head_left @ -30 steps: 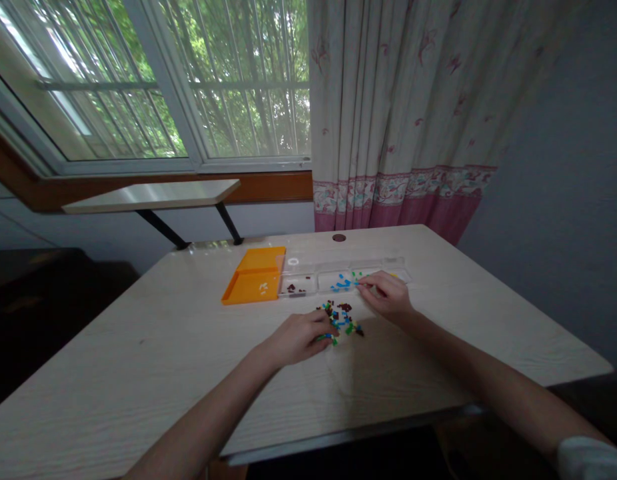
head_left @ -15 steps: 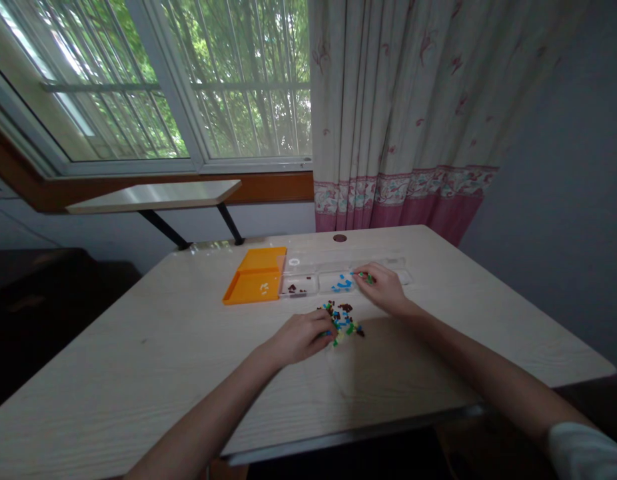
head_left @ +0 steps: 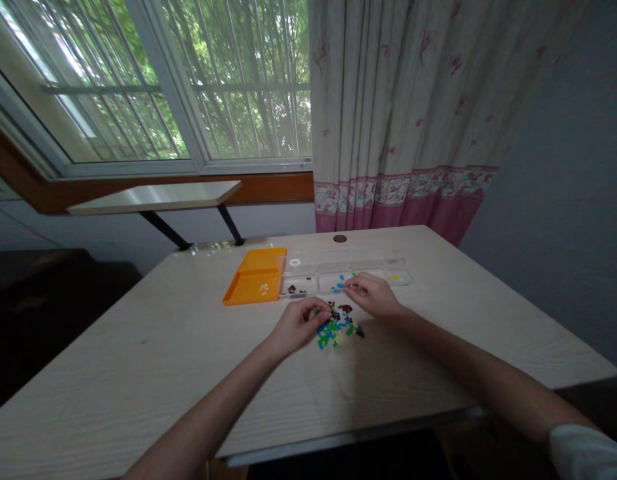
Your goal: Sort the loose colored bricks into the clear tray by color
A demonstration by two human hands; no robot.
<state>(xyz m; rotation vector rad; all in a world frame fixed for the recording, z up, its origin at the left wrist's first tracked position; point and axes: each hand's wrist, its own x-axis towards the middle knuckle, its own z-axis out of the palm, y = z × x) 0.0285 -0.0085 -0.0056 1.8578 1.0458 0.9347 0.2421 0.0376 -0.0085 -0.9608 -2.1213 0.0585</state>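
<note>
A loose pile of tiny blue, green, brown and pale yellow plastic pieces point(head_left: 333, 331) lies on the table. At its upper left edge is my left hand point(head_left: 299, 323), thumb and fingertips pinched together; whatever is between them is too small to make out. My right hand point(head_left: 372, 295) is above the clear compartment tray point(head_left: 316, 285), fingers pinched near the blue pieces point(head_left: 338, 286), and what it holds is hidden. Brown pieces point(head_left: 292, 289) lie in the compartment further left. In the right-end compartment is a yellow piece point(head_left: 394, 277), and a little green shows just behind my right fingers.
An open orange case point(head_left: 253, 275) adjoins the tray's left end, with a few whitish pieces point(head_left: 264, 289) in it. Behind it a raised shelf point(head_left: 158, 194) stands on dark legs. A round brown cap point(head_left: 340, 238) is set near the table's point(head_left: 178, 353) back edge, below a curtain point(head_left: 388, 133).
My right hand has shifted slightly left and down, uncovering the yellow piece at the tray's right end. My left hand has drawn up and left, exposing more green and blue pieces.
</note>
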